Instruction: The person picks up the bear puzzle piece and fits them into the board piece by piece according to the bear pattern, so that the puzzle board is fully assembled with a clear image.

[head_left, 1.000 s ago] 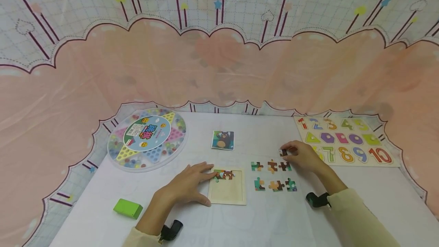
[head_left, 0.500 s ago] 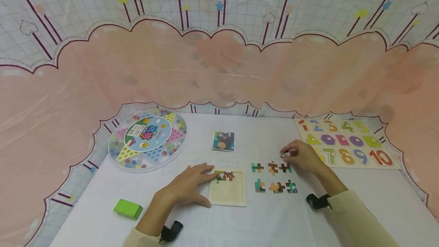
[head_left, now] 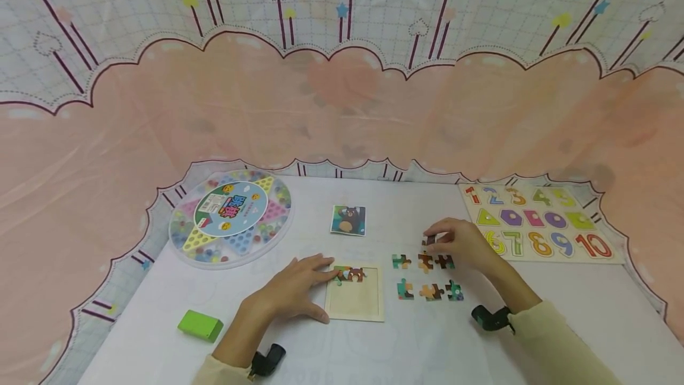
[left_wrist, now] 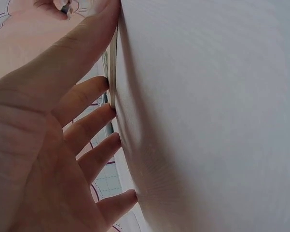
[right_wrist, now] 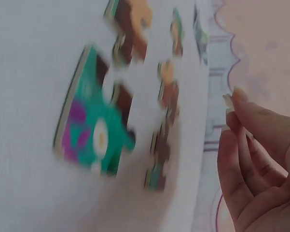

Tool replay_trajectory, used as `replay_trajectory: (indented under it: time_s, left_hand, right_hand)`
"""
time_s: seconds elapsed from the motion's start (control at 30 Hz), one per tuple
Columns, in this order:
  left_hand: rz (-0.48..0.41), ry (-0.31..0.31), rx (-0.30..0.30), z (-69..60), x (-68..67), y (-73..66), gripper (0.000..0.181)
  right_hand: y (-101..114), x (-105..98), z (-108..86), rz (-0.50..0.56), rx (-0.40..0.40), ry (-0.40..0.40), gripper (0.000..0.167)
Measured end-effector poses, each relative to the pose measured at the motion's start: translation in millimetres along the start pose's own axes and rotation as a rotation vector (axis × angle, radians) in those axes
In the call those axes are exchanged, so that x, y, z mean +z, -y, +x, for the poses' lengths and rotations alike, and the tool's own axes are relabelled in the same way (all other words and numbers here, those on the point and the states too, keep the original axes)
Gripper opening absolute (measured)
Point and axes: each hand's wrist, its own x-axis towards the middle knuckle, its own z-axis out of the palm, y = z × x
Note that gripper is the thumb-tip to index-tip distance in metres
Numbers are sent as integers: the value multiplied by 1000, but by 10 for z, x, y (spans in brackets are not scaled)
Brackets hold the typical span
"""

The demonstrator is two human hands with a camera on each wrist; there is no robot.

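My left hand [head_left: 291, 290] lies spread at the left side of a small wooden puzzle tray [head_left: 354, 306], its fingers and thumb at the tray's edge. Several joined bear pieces [head_left: 351, 274] sit along the tray's top. In the left wrist view the fingers look straight, with the thumb [left_wrist: 72, 48] against the tray's side. My right hand [head_left: 464, 247] pinches a small jigsaw piece [head_left: 429, 240] between thumb and fingertips, above the table. Below it, loose pieces lie in two rows, among them a green one with purple [head_left: 454, 290] and a brown one [head_left: 425, 262].
A bear picture card [head_left: 348, 220] lies behind the tray. At the back left is a round marble board game [head_left: 230, 218], and a number-and-shape board [head_left: 540, 221] lies at the back right. A green block [head_left: 200, 325] sits left of my left forearm.
My right hand has turned the pinched piece and carried it a little to the left, over the loose pieces. My left hand keeps its place at the tray.
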Motion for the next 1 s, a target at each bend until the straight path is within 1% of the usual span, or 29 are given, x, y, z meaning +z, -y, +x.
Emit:
replay_trajectory:
  time_s: [0.07, 0.23, 0.43, 0.53, 0.67, 0.73, 0.83, 0.93, 1.0]
  left_hand:
    - [2, 1, -1, -1, -1, -1, 89]
    - [2, -1, -2, -11, -8, -18, 89]
    - [-7, 1, -5, -16, -18, -31, 89]
    - [-4, 2, -3, -18, -22, -37, 89]
    - [-1, -1, -2, -14, -18, -37, 89]
    - [-1, -2, -4, -14, -20, -38, 89]
    - [-2, -3, -3, -13, -25, -38, 89]
    - [-3, 0, -4, -13, -26, -37, 88]
    - [-4, 3, -6, -13, -25, -37, 88]
  right_hand:
    - [75, 58, -6, 12, -34, 20, 29]
    - [253, 239, -30, 39, -79, 59, 29]
    - [396, 473, -55, 68, -59, 93, 27]
    - [450, 571, -48, 81, -92, 106, 28]
    - [518, 679, -39, 66, -161, 120, 28]
    - [551, 726, -34, 54, -174, 123, 29]
    - [587, 788, -29, 45, -172, 127, 31]
    - [605, 841, -19, 26, -207, 128, 31]
    - [616, 870, -17, 21, -214, 132, 30]
